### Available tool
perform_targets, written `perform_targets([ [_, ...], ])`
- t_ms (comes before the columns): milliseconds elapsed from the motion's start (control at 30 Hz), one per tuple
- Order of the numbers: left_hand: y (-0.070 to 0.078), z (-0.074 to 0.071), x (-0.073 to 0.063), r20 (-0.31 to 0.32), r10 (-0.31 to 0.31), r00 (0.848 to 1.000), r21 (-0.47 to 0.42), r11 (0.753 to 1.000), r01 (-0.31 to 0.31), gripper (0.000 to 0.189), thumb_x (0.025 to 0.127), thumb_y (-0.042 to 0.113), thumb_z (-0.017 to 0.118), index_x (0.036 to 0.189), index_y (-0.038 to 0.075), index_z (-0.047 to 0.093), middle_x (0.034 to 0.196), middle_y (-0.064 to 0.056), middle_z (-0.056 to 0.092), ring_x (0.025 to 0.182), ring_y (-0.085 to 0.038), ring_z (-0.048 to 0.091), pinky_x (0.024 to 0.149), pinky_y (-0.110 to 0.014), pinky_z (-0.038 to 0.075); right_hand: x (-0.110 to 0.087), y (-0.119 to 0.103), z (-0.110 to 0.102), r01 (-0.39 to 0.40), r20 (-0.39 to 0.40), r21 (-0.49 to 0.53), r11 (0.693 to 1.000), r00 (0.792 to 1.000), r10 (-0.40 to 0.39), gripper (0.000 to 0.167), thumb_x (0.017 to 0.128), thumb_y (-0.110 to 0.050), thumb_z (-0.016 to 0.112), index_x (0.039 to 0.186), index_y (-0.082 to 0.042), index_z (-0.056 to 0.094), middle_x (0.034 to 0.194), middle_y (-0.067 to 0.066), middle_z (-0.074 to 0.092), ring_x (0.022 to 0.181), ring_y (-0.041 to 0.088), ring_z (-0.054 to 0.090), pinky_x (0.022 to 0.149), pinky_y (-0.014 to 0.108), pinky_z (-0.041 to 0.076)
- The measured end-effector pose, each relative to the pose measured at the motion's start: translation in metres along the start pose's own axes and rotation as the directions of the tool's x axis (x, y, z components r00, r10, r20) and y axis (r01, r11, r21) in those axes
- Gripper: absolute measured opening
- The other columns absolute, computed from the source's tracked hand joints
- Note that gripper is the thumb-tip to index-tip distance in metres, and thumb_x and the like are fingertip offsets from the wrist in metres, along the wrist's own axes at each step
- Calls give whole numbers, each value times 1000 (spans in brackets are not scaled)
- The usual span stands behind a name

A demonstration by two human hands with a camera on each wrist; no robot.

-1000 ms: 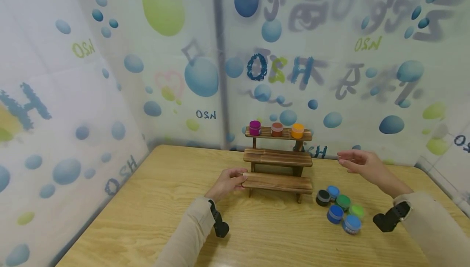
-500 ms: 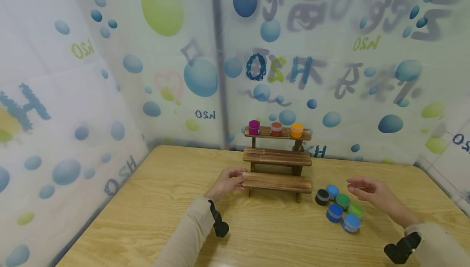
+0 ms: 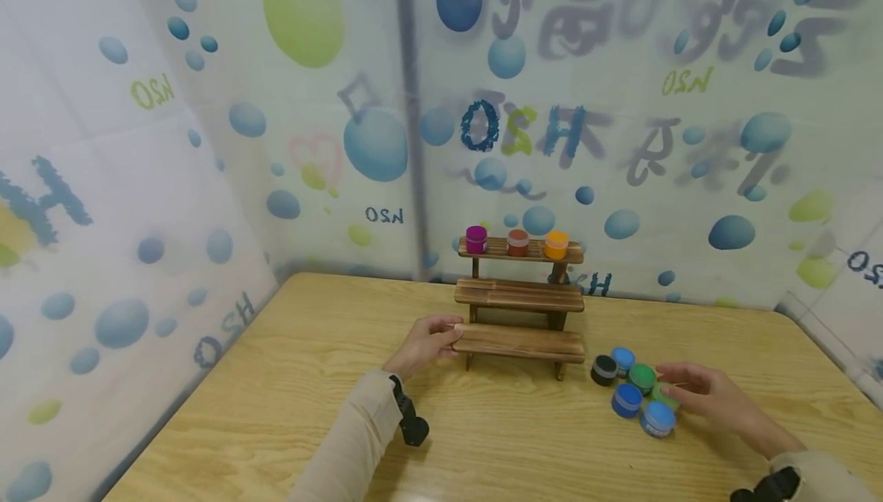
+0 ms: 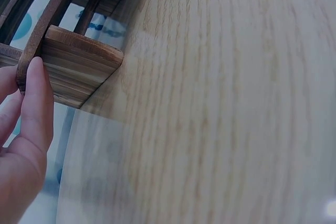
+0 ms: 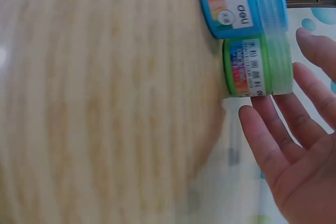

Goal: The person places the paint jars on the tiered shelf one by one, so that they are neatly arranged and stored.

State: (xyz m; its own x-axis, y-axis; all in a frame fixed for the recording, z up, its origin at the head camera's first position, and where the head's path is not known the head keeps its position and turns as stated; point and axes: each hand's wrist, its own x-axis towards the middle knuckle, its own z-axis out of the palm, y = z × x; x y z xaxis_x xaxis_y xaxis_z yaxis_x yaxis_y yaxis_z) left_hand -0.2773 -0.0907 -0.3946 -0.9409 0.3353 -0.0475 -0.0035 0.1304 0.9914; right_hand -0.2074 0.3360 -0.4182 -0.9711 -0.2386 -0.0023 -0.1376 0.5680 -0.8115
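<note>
1. The light green jar (image 5: 247,67) stands on the table (image 3: 290,364), right of the three-tier wooden stand (image 3: 520,342); the black jar (image 3: 604,370), dark green jar (image 3: 642,378) and three blue jars (image 3: 626,400) crowd its near and left sides.
2. Right hand (image 3: 713,398): fingers parted, loosely bent beside the light green jar, gripping nothing; they partly cover it in the head view, and contact is unclear.
3. Left hand (image 3: 422,345): thumb and fingers pinch the stand's lowest shelf end.
4. Dark-streaked planks; pale grained tabletop; squat, labelled cylinders, translucent-lidded.
</note>
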Motion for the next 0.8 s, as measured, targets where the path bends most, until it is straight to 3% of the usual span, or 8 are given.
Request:
perform_targets([
  [100,-2,-1,2,0,0,1000,4,1000,0,33,90,6,51,120,-7,48,92,-11,53,72,-13,53,77,-43,50,-2,2,2,-66,-9,-19,998,998,66,50,89,-26,54,124,8,43,119,26,48,95,8,54,71,28,51],
  [233,-13,-3,11,-4,6,1000,0,1000,-6,33,89,8,53,119,-5,50,91,-10,53,70,-13,54,74,-41,51,-4,3,5,-88,-19,-58,994,996,87,51,89,-28,55,124,6,44,122,26,46,109,36,46,79,33,49],
  [333,-21,-5,16,-13,6,1000,0,1000,-6,32,89,11,55,118,-2,52,90,-9,54,69,-13,54,72,-38,52,-5,3,5,-79,-16,-74,994,997,78,50,89,-27,55,124,7,44,122,26,46,111,40,43,81,36,48],
  [500,-27,-5,19,-29,0,1000,5,1000,0,33,88,13,56,118,0,53,92,-9,54,70,-13,55,70,-35,53,-6,3,5,-73,-12,-87,993,997,73,48,88,-27,56,122,5,47,122,25,47,105,21,50,80,33,49],
  [700,-26,-4,19,-26,-1,1000,-3,1000,1,35,89,14,55,120,-1,51,94,-10,54,70,-13,56,70,-35,53,-7,1,6,-79,-14,-103,991,997,78,46,88,-28,56,121,4,49,122,25,46,102,14,50,80,35,48],
  [800,-25,-4,19,-22,0,1000,-9,1000,0,38,89,14,55,122,-3,49,94,-9,54,70,-12,55,71,-36,53,-7,1,5,-74,-19,-102,992,997,72,46,88,-28,56,121,4,49,122,25,47,97,-1,47,78,28,49],
])
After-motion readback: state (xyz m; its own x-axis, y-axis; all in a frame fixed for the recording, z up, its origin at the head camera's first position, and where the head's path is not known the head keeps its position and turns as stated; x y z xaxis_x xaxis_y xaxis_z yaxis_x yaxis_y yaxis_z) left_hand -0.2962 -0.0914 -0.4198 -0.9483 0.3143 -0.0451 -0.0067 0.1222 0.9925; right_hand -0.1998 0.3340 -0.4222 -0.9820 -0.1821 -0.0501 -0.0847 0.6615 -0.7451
